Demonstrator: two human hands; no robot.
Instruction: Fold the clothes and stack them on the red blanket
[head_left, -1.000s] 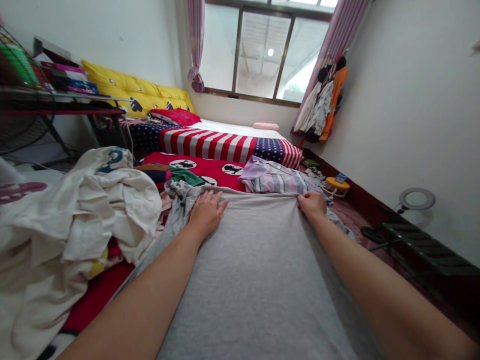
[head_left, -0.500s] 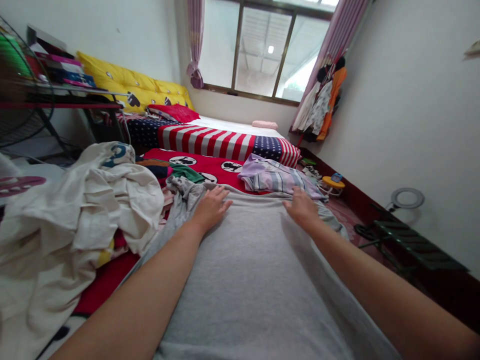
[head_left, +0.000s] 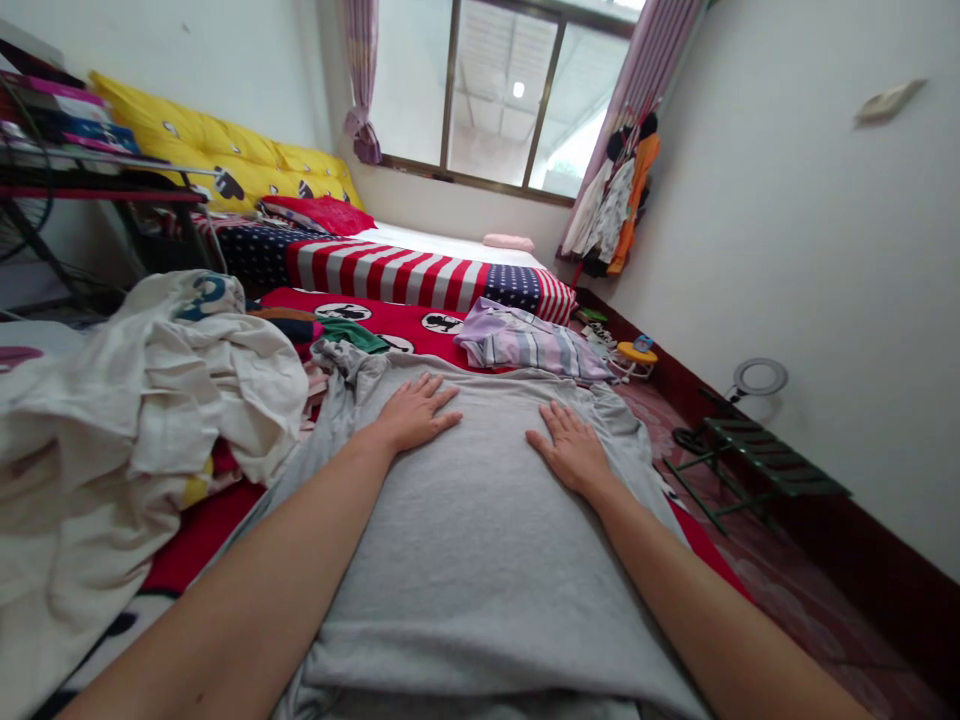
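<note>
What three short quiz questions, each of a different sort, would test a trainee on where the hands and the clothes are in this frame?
1. True or false: both hands lie flat, palms down, on the grey garment.
2. Which lies just beyond the right hand? A) a striped lilac garment B) a yellow cushion C) a green stool
3. Fill in: the heap of cream-white clothes lies on the person's ___ side.

Key
1. True: the left hand and the right hand both rest open on it, fingers spread.
2. A: the striped lilac garment lies past the grey garment's far edge.
3. Left.
</note>
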